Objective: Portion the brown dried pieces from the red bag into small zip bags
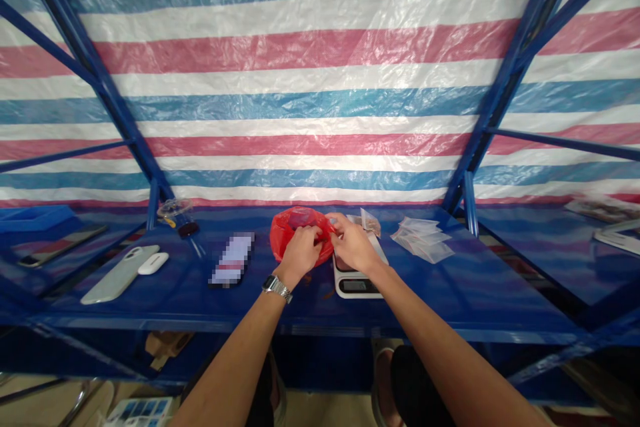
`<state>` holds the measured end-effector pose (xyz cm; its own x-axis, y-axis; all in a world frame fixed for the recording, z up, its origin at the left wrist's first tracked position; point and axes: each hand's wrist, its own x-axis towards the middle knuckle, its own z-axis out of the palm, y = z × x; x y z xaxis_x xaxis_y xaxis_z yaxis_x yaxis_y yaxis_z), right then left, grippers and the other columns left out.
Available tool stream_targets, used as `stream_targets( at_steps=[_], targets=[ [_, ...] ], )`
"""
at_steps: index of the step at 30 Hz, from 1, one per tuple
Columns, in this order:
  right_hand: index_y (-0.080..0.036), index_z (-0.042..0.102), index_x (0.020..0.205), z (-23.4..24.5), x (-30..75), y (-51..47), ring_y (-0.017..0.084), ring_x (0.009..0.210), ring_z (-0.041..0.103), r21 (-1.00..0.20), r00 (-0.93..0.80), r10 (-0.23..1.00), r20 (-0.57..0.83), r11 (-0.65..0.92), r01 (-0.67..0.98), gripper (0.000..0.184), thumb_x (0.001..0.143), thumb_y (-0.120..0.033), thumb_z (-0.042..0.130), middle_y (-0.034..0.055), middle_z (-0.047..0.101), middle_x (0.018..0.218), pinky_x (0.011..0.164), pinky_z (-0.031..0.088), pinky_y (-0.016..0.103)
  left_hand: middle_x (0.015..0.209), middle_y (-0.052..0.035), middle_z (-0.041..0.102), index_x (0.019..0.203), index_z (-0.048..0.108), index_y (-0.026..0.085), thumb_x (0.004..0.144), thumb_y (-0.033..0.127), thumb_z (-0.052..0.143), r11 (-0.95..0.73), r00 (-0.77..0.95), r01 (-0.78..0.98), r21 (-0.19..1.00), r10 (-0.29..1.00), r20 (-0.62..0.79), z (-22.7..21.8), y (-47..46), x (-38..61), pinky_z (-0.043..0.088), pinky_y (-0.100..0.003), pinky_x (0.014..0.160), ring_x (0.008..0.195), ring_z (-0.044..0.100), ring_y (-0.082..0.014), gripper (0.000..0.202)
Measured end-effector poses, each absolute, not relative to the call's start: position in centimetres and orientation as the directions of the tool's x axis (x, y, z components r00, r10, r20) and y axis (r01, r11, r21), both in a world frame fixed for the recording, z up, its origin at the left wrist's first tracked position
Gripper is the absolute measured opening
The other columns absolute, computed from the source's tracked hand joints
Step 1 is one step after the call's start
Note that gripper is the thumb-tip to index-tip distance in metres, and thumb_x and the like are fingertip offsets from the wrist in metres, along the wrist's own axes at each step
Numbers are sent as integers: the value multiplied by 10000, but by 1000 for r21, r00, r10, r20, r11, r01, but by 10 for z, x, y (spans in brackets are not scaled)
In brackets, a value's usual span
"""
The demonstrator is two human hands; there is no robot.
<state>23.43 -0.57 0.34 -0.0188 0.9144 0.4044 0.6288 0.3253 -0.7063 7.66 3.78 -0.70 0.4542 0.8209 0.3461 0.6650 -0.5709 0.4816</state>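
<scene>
A red plastic bag (281, 235) sits with its mouth spread on the blue shelf. My left hand (301, 251), with a metal watch at the wrist, is closed at the bag's near side, fingers curled over its rim. My right hand (353, 245) pinches the bag's right edge between thumb and fingers. Beneath the right hand lies a white digital scale (345, 288), its dark display facing me and its plate partly covered. Just behind the scale is a small clear bag with brownish contents (371, 222). What lies inside the red bag is hidden.
Clear zip bags (425, 240) are fanned out at the right. Leftward lie a phone with a blurred screen (233, 259), a white earbud case (153, 263), a pale phone (120, 273) and a clear plastic bag (180, 215). Blue posts (493, 107) flank a striped sheet behind.
</scene>
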Motion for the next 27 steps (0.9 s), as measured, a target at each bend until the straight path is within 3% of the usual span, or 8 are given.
stream_targets(
  at_steps=[3, 7, 11, 15, 19, 24, 27],
  targets=[
    [-218, 587, 1323, -1, 233, -2, 171, 856, 734, -796, -14, 902, 431, 387, 466, 556, 814, -16, 489, 42, 781, 963, 786, 545, 280, 983, -94, 756, 977, 719, 174, 811, 109, 643, -592, 483, 651, 475, 806, 342, -8, 37, 79, 524, -322, 882, 948, 679, -227, 194],
    [-210, 596, 1291, -5, 234, 0, 172, 890, 733, -814, -14, 887, 463, 431, 389, 528, 805, -33, 488, 43, 775, 980, 813, 563, 301, 982, -83, 764, 977, 722, 181, 809, 112, 644, -598, 491, 649, 470, 801, 342, -5, 38, 77, 532, -321, 873, 935, 682, -222, 198],
    [-223, 632, 1260, -4, 237, 0, 192, 909, 733, -749, -21, 875, 483, 426, 507, 453, 848, -82, 508, 57, 776, 1029, 829, 563, 323, 930, -65, 770, 908, 731, 198, 815, 102, 626, -585, 468, 668, 460, 811, 351, -2, 39, 72, 527, -328, 885, 934, 670, -224, 170],
    [-219, 656, 1244, 3, 245, -1, 181, 805, 713, -658, 5, 876, 483, 359, 662, 365, 902, -174, 538, 59, 770, 1045, 789, 552, 312, 1048, -64, 764, 1031, 727, 206, 828, 77, 591, -574, 415, 683, 451, 814, 407, 0, 42, 67, 509, -355, 950, 1014, 641, -231, 276],
    [-206, 686, 1202, 13, 276, -4, 202, 853, 698, -585, 174, 832, 526, 206, 784, 309, 944, -284, 536, 73, 755, 1084, 827, 537, 333, 1133, -82, 741, 1138, 699, 181, 868, 73, 514, -571, 365, 676, 466, 809, 461, 5, 43, 64, 494, -365, 1014, 1087, 634, -225, 345],
    [-179, 718, 1178, 7, 343, -15, 302, 1119, 632, -388, 393, 715, 578, -182, 903, 368, 887, -142, 496, 139, 715, 1211, 968, 469, 424, 1138, -59, 746, 1062, 711, 197, 915, 112, 455, -588, 302, 655, 474, 779, 549, 18, 36, 62, 476, -360, 1056, 1110, 643, -217, 307],
    [-187, 684, 1256, -13, 377, -21, 325, 1250, 566, -279, 430, 732, 529, -329, 902, 410, 884, -153, 513, 136, 665, 1331, 1027, 425, 461, 1130, -57, 743, 1038, 710, 210, 931, 135, 443, -571, 292, 703, 424, 776, 559, 23, 32, 58, 471, -360, 1055, 1108, 640, -228, 297]
  ],
)
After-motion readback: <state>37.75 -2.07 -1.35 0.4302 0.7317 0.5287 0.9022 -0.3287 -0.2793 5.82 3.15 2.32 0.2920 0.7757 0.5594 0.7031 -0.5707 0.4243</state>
